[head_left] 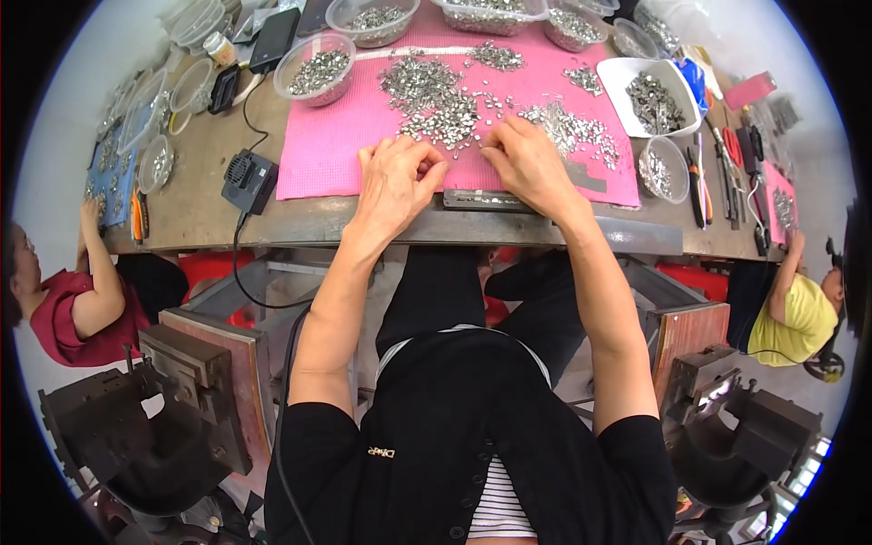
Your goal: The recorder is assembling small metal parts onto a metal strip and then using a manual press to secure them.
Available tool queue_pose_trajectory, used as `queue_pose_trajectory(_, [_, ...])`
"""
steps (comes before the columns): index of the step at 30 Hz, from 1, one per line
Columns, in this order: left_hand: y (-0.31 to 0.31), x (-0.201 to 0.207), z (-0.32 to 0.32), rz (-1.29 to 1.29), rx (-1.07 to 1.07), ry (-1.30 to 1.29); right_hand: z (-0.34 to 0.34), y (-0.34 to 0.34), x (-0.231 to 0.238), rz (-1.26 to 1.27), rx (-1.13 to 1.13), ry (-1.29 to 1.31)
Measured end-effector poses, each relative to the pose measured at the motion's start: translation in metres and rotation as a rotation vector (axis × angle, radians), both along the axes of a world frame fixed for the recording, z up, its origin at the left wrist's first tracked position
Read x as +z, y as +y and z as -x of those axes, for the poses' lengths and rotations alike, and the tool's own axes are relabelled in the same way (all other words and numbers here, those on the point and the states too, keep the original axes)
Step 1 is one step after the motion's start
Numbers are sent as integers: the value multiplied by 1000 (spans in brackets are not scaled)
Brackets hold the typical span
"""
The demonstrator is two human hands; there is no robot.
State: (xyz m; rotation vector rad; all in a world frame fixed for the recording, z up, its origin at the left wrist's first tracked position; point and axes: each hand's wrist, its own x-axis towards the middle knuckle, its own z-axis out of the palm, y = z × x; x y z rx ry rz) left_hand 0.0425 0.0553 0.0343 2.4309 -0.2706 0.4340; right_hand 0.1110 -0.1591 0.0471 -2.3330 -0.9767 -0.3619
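Note:
My left hand (398, 179) is over the near edge of a pink mat (318, 150), its fingers curled and thumb pressed to them. Across a small gap, my right hand (530, 165) has its fingers bent in a pinch near the same edge. Whatever either hand holds is too small or hidden to make out. Between them, at the table edge, lies a narrow dark metal bar-shaped tray (483, 201), partly under my right wrist. Just beyond my fingertips spreads a heap of small shiny metal pieces (438, 118); another heap (568, 127) lies beyond my right hand.
Clear plastic tubs (313, 71) of metal pieces line the back, and a white tray (649, 98) stands right. A black corded device (250, 182) sits left of the mat; pliers (698, 191) lie right. Two people work at the sides (86, 304), (790, 313). Presses (182, 400) flank me.

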Motion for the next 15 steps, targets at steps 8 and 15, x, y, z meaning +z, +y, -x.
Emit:
queue_pose_trajectory(8, [1, -8, 4, -159, 1, -135, 10, -19, 4, -2, 52, 163])
queue_pose_trajectory(15, [-4, -11, 12, -131, -3, -162, 21, -28, 6, 16, 75, 136])
